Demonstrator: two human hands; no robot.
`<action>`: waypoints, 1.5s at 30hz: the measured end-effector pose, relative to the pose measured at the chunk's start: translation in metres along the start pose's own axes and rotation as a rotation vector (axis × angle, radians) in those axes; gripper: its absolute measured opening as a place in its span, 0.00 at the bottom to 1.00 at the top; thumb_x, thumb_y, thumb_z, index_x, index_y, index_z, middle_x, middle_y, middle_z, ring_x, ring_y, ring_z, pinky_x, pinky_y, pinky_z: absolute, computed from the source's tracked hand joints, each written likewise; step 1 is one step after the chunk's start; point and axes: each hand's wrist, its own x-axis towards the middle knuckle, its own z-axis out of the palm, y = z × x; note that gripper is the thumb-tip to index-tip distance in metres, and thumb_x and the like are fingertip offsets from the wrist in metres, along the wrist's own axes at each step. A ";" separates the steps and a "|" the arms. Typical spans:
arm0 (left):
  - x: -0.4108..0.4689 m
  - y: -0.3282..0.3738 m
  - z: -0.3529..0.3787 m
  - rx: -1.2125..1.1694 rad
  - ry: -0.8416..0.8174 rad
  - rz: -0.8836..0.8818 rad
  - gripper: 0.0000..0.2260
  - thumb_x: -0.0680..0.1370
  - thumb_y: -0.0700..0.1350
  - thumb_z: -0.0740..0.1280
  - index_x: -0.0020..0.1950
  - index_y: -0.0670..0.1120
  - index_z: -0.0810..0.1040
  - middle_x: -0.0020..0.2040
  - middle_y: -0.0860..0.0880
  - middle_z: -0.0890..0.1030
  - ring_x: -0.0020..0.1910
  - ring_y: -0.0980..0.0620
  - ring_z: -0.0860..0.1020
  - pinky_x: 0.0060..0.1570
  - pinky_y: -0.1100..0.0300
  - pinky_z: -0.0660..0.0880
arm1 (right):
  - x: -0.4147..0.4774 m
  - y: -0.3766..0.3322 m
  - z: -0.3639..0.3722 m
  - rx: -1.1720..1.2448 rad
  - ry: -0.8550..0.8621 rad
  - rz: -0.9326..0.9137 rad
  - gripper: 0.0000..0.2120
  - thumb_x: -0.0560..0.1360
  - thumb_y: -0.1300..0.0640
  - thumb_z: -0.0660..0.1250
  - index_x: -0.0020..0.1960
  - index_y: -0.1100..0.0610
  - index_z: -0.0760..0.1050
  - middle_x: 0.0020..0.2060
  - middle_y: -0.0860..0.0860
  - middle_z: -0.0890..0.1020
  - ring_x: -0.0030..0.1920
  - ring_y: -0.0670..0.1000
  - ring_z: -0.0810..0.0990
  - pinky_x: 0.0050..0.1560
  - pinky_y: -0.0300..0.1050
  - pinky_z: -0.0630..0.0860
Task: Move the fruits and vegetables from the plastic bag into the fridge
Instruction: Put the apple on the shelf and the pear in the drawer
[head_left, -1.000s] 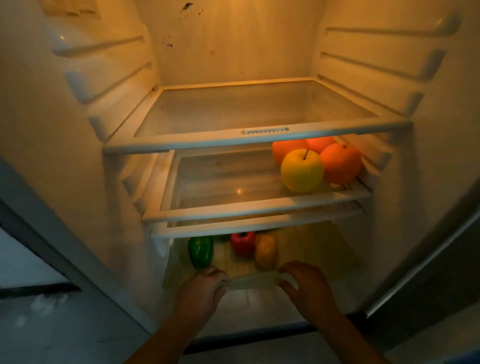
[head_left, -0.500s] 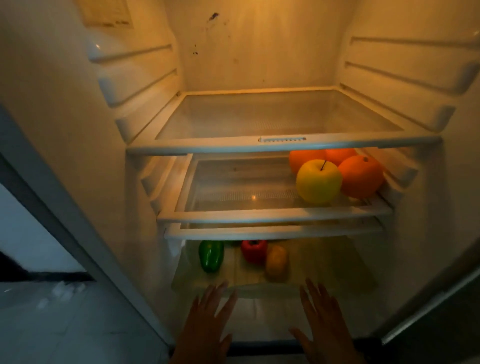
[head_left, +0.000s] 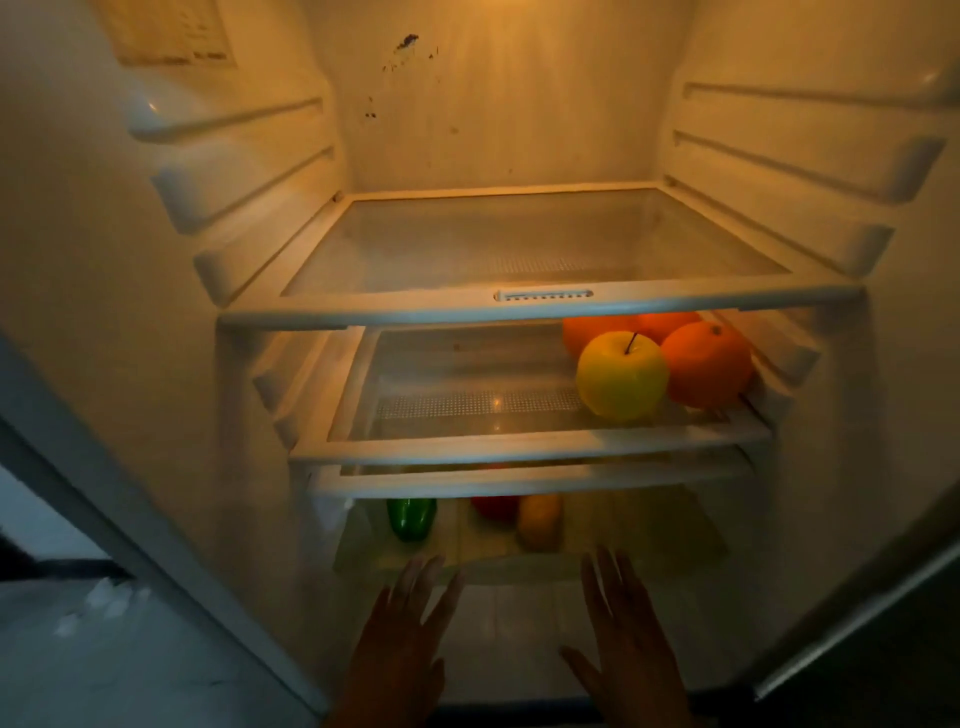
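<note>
Bottom centre: left hand (head_left: 402, 636) and right hand (head_left: 631, 642), fingers spread, released, empty. Just above, in the crisper drawer (head_left: 675, 535): green pepper (head_left: 410, 518), red pepper (head_left: 496, 506), yellowish fruit (head_left: 540, 522). Farther up, right, on the middle shelf (head_left: 467, 410): yellow apple (head_left: 621, 375), oranges (head_left: 706, 364).

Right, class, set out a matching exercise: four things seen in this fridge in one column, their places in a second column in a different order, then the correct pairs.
Things
1. yellow apple
2. green pepper
3. top shelf
4. left hand

Places or states
A. in the bottom drawer, at its left
B. bare, nothing on it
C. on the middle shelf, beside the oranges
D. open and flat, in front of the drawer

Pairs: 1-C, 2-A, 3-B, 4-D
</note>
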 end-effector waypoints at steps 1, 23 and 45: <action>0.002 -0.002 0.001 -0.001 0.000 0.000 0.61 0.49 0.60 0.75 0.76 0.51 0.47 0.68 0.47 0.67 0.65 0.45 0.65 0.47 0.51 0.79 | 0.002 -0.001 0.000 0.002 -0.005 0.012 0.40 0.73 0.31 0.36 0.76 0.56 0.44 0.77 0.53 0.45 0.76 0.54 0.40 0.70 0.46 0.58; 0.002 0.009 -0.020 -0.171 0.021 -0.098 0.41 0.73 0.53 0.64 0.74 0.54 0.38 0.73 0.52 0.34 0.75 0.50 0.40 0.70 0.54 0.61 | -0.010 -0.014 -0.018 0.363 0.077 0.101 0.40 0.71 0.31 0.53 0.75 0.54 0.54 0.74 0.47 0.55 0.72 0.41 0.49 0.71 0.35 0.53; -0.156 0.034 -0.036 -0.614 -0.121 0.178 0.21 0.75 0.49 0.66 0.67 0.50 0.69 0.66 0.55 0.69 0.65 0.56 0.68 0.62 0.62 0.67 | -0.214 -0.160 -0.074 0.531 0.046 0.507 0.25 0.73 0.46 0.68 0.67 0.51 0.68 0.63 0.47 0.73 0.62 0.45 0.72 0.60 0.35 0.66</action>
